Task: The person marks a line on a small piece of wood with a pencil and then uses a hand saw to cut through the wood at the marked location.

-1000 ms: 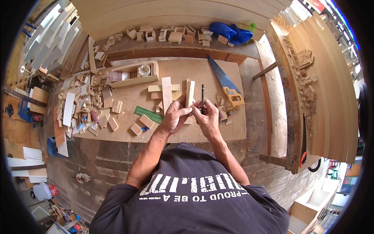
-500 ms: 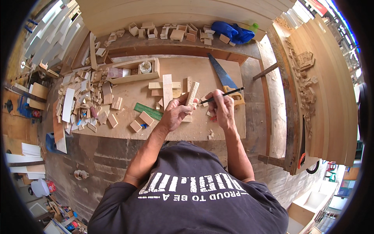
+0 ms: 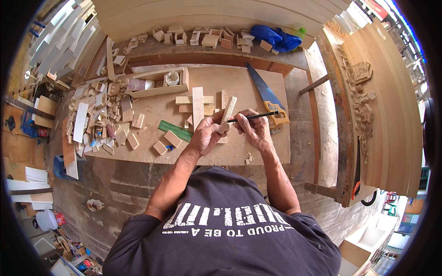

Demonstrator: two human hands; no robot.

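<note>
My left hand (image 3: 208,135) grips a short, pale wooden stick (image 3: 230,106), tilted upward to the right. In my right hand (image 3: 253,130) is a black pencil (image 3: 255,116), lying nearly level with its point at the stick near my left fingers. Under both hands is a plywood board (image 3: 267,152) with crossed wooden pieces (image 3: 198,101), a green ruler (image 3: 169,127), two small blocks (image 3: 172,138) and a handsaw (image 3: 263,87) with a yellow handle (image 3: 276,118) to the right of my hands.
Scraps (image 3: 92,119) pile up on the board's left beside a wooden box (image 3: 138,94) holding a jar (image 3: 172,78). Behind, a shelf (image 3: 175,60) carries small blocks and a blue cloth (image 3: 276,37). At right stands another bench (image 3: 343,179) with offcuts and tall planks (image 3: 391,101).
The pencil has swung from upright to nearly level, and over the last half second my right hand has moved left, bringing its point to the stick. The stick now leans further right.
</note>
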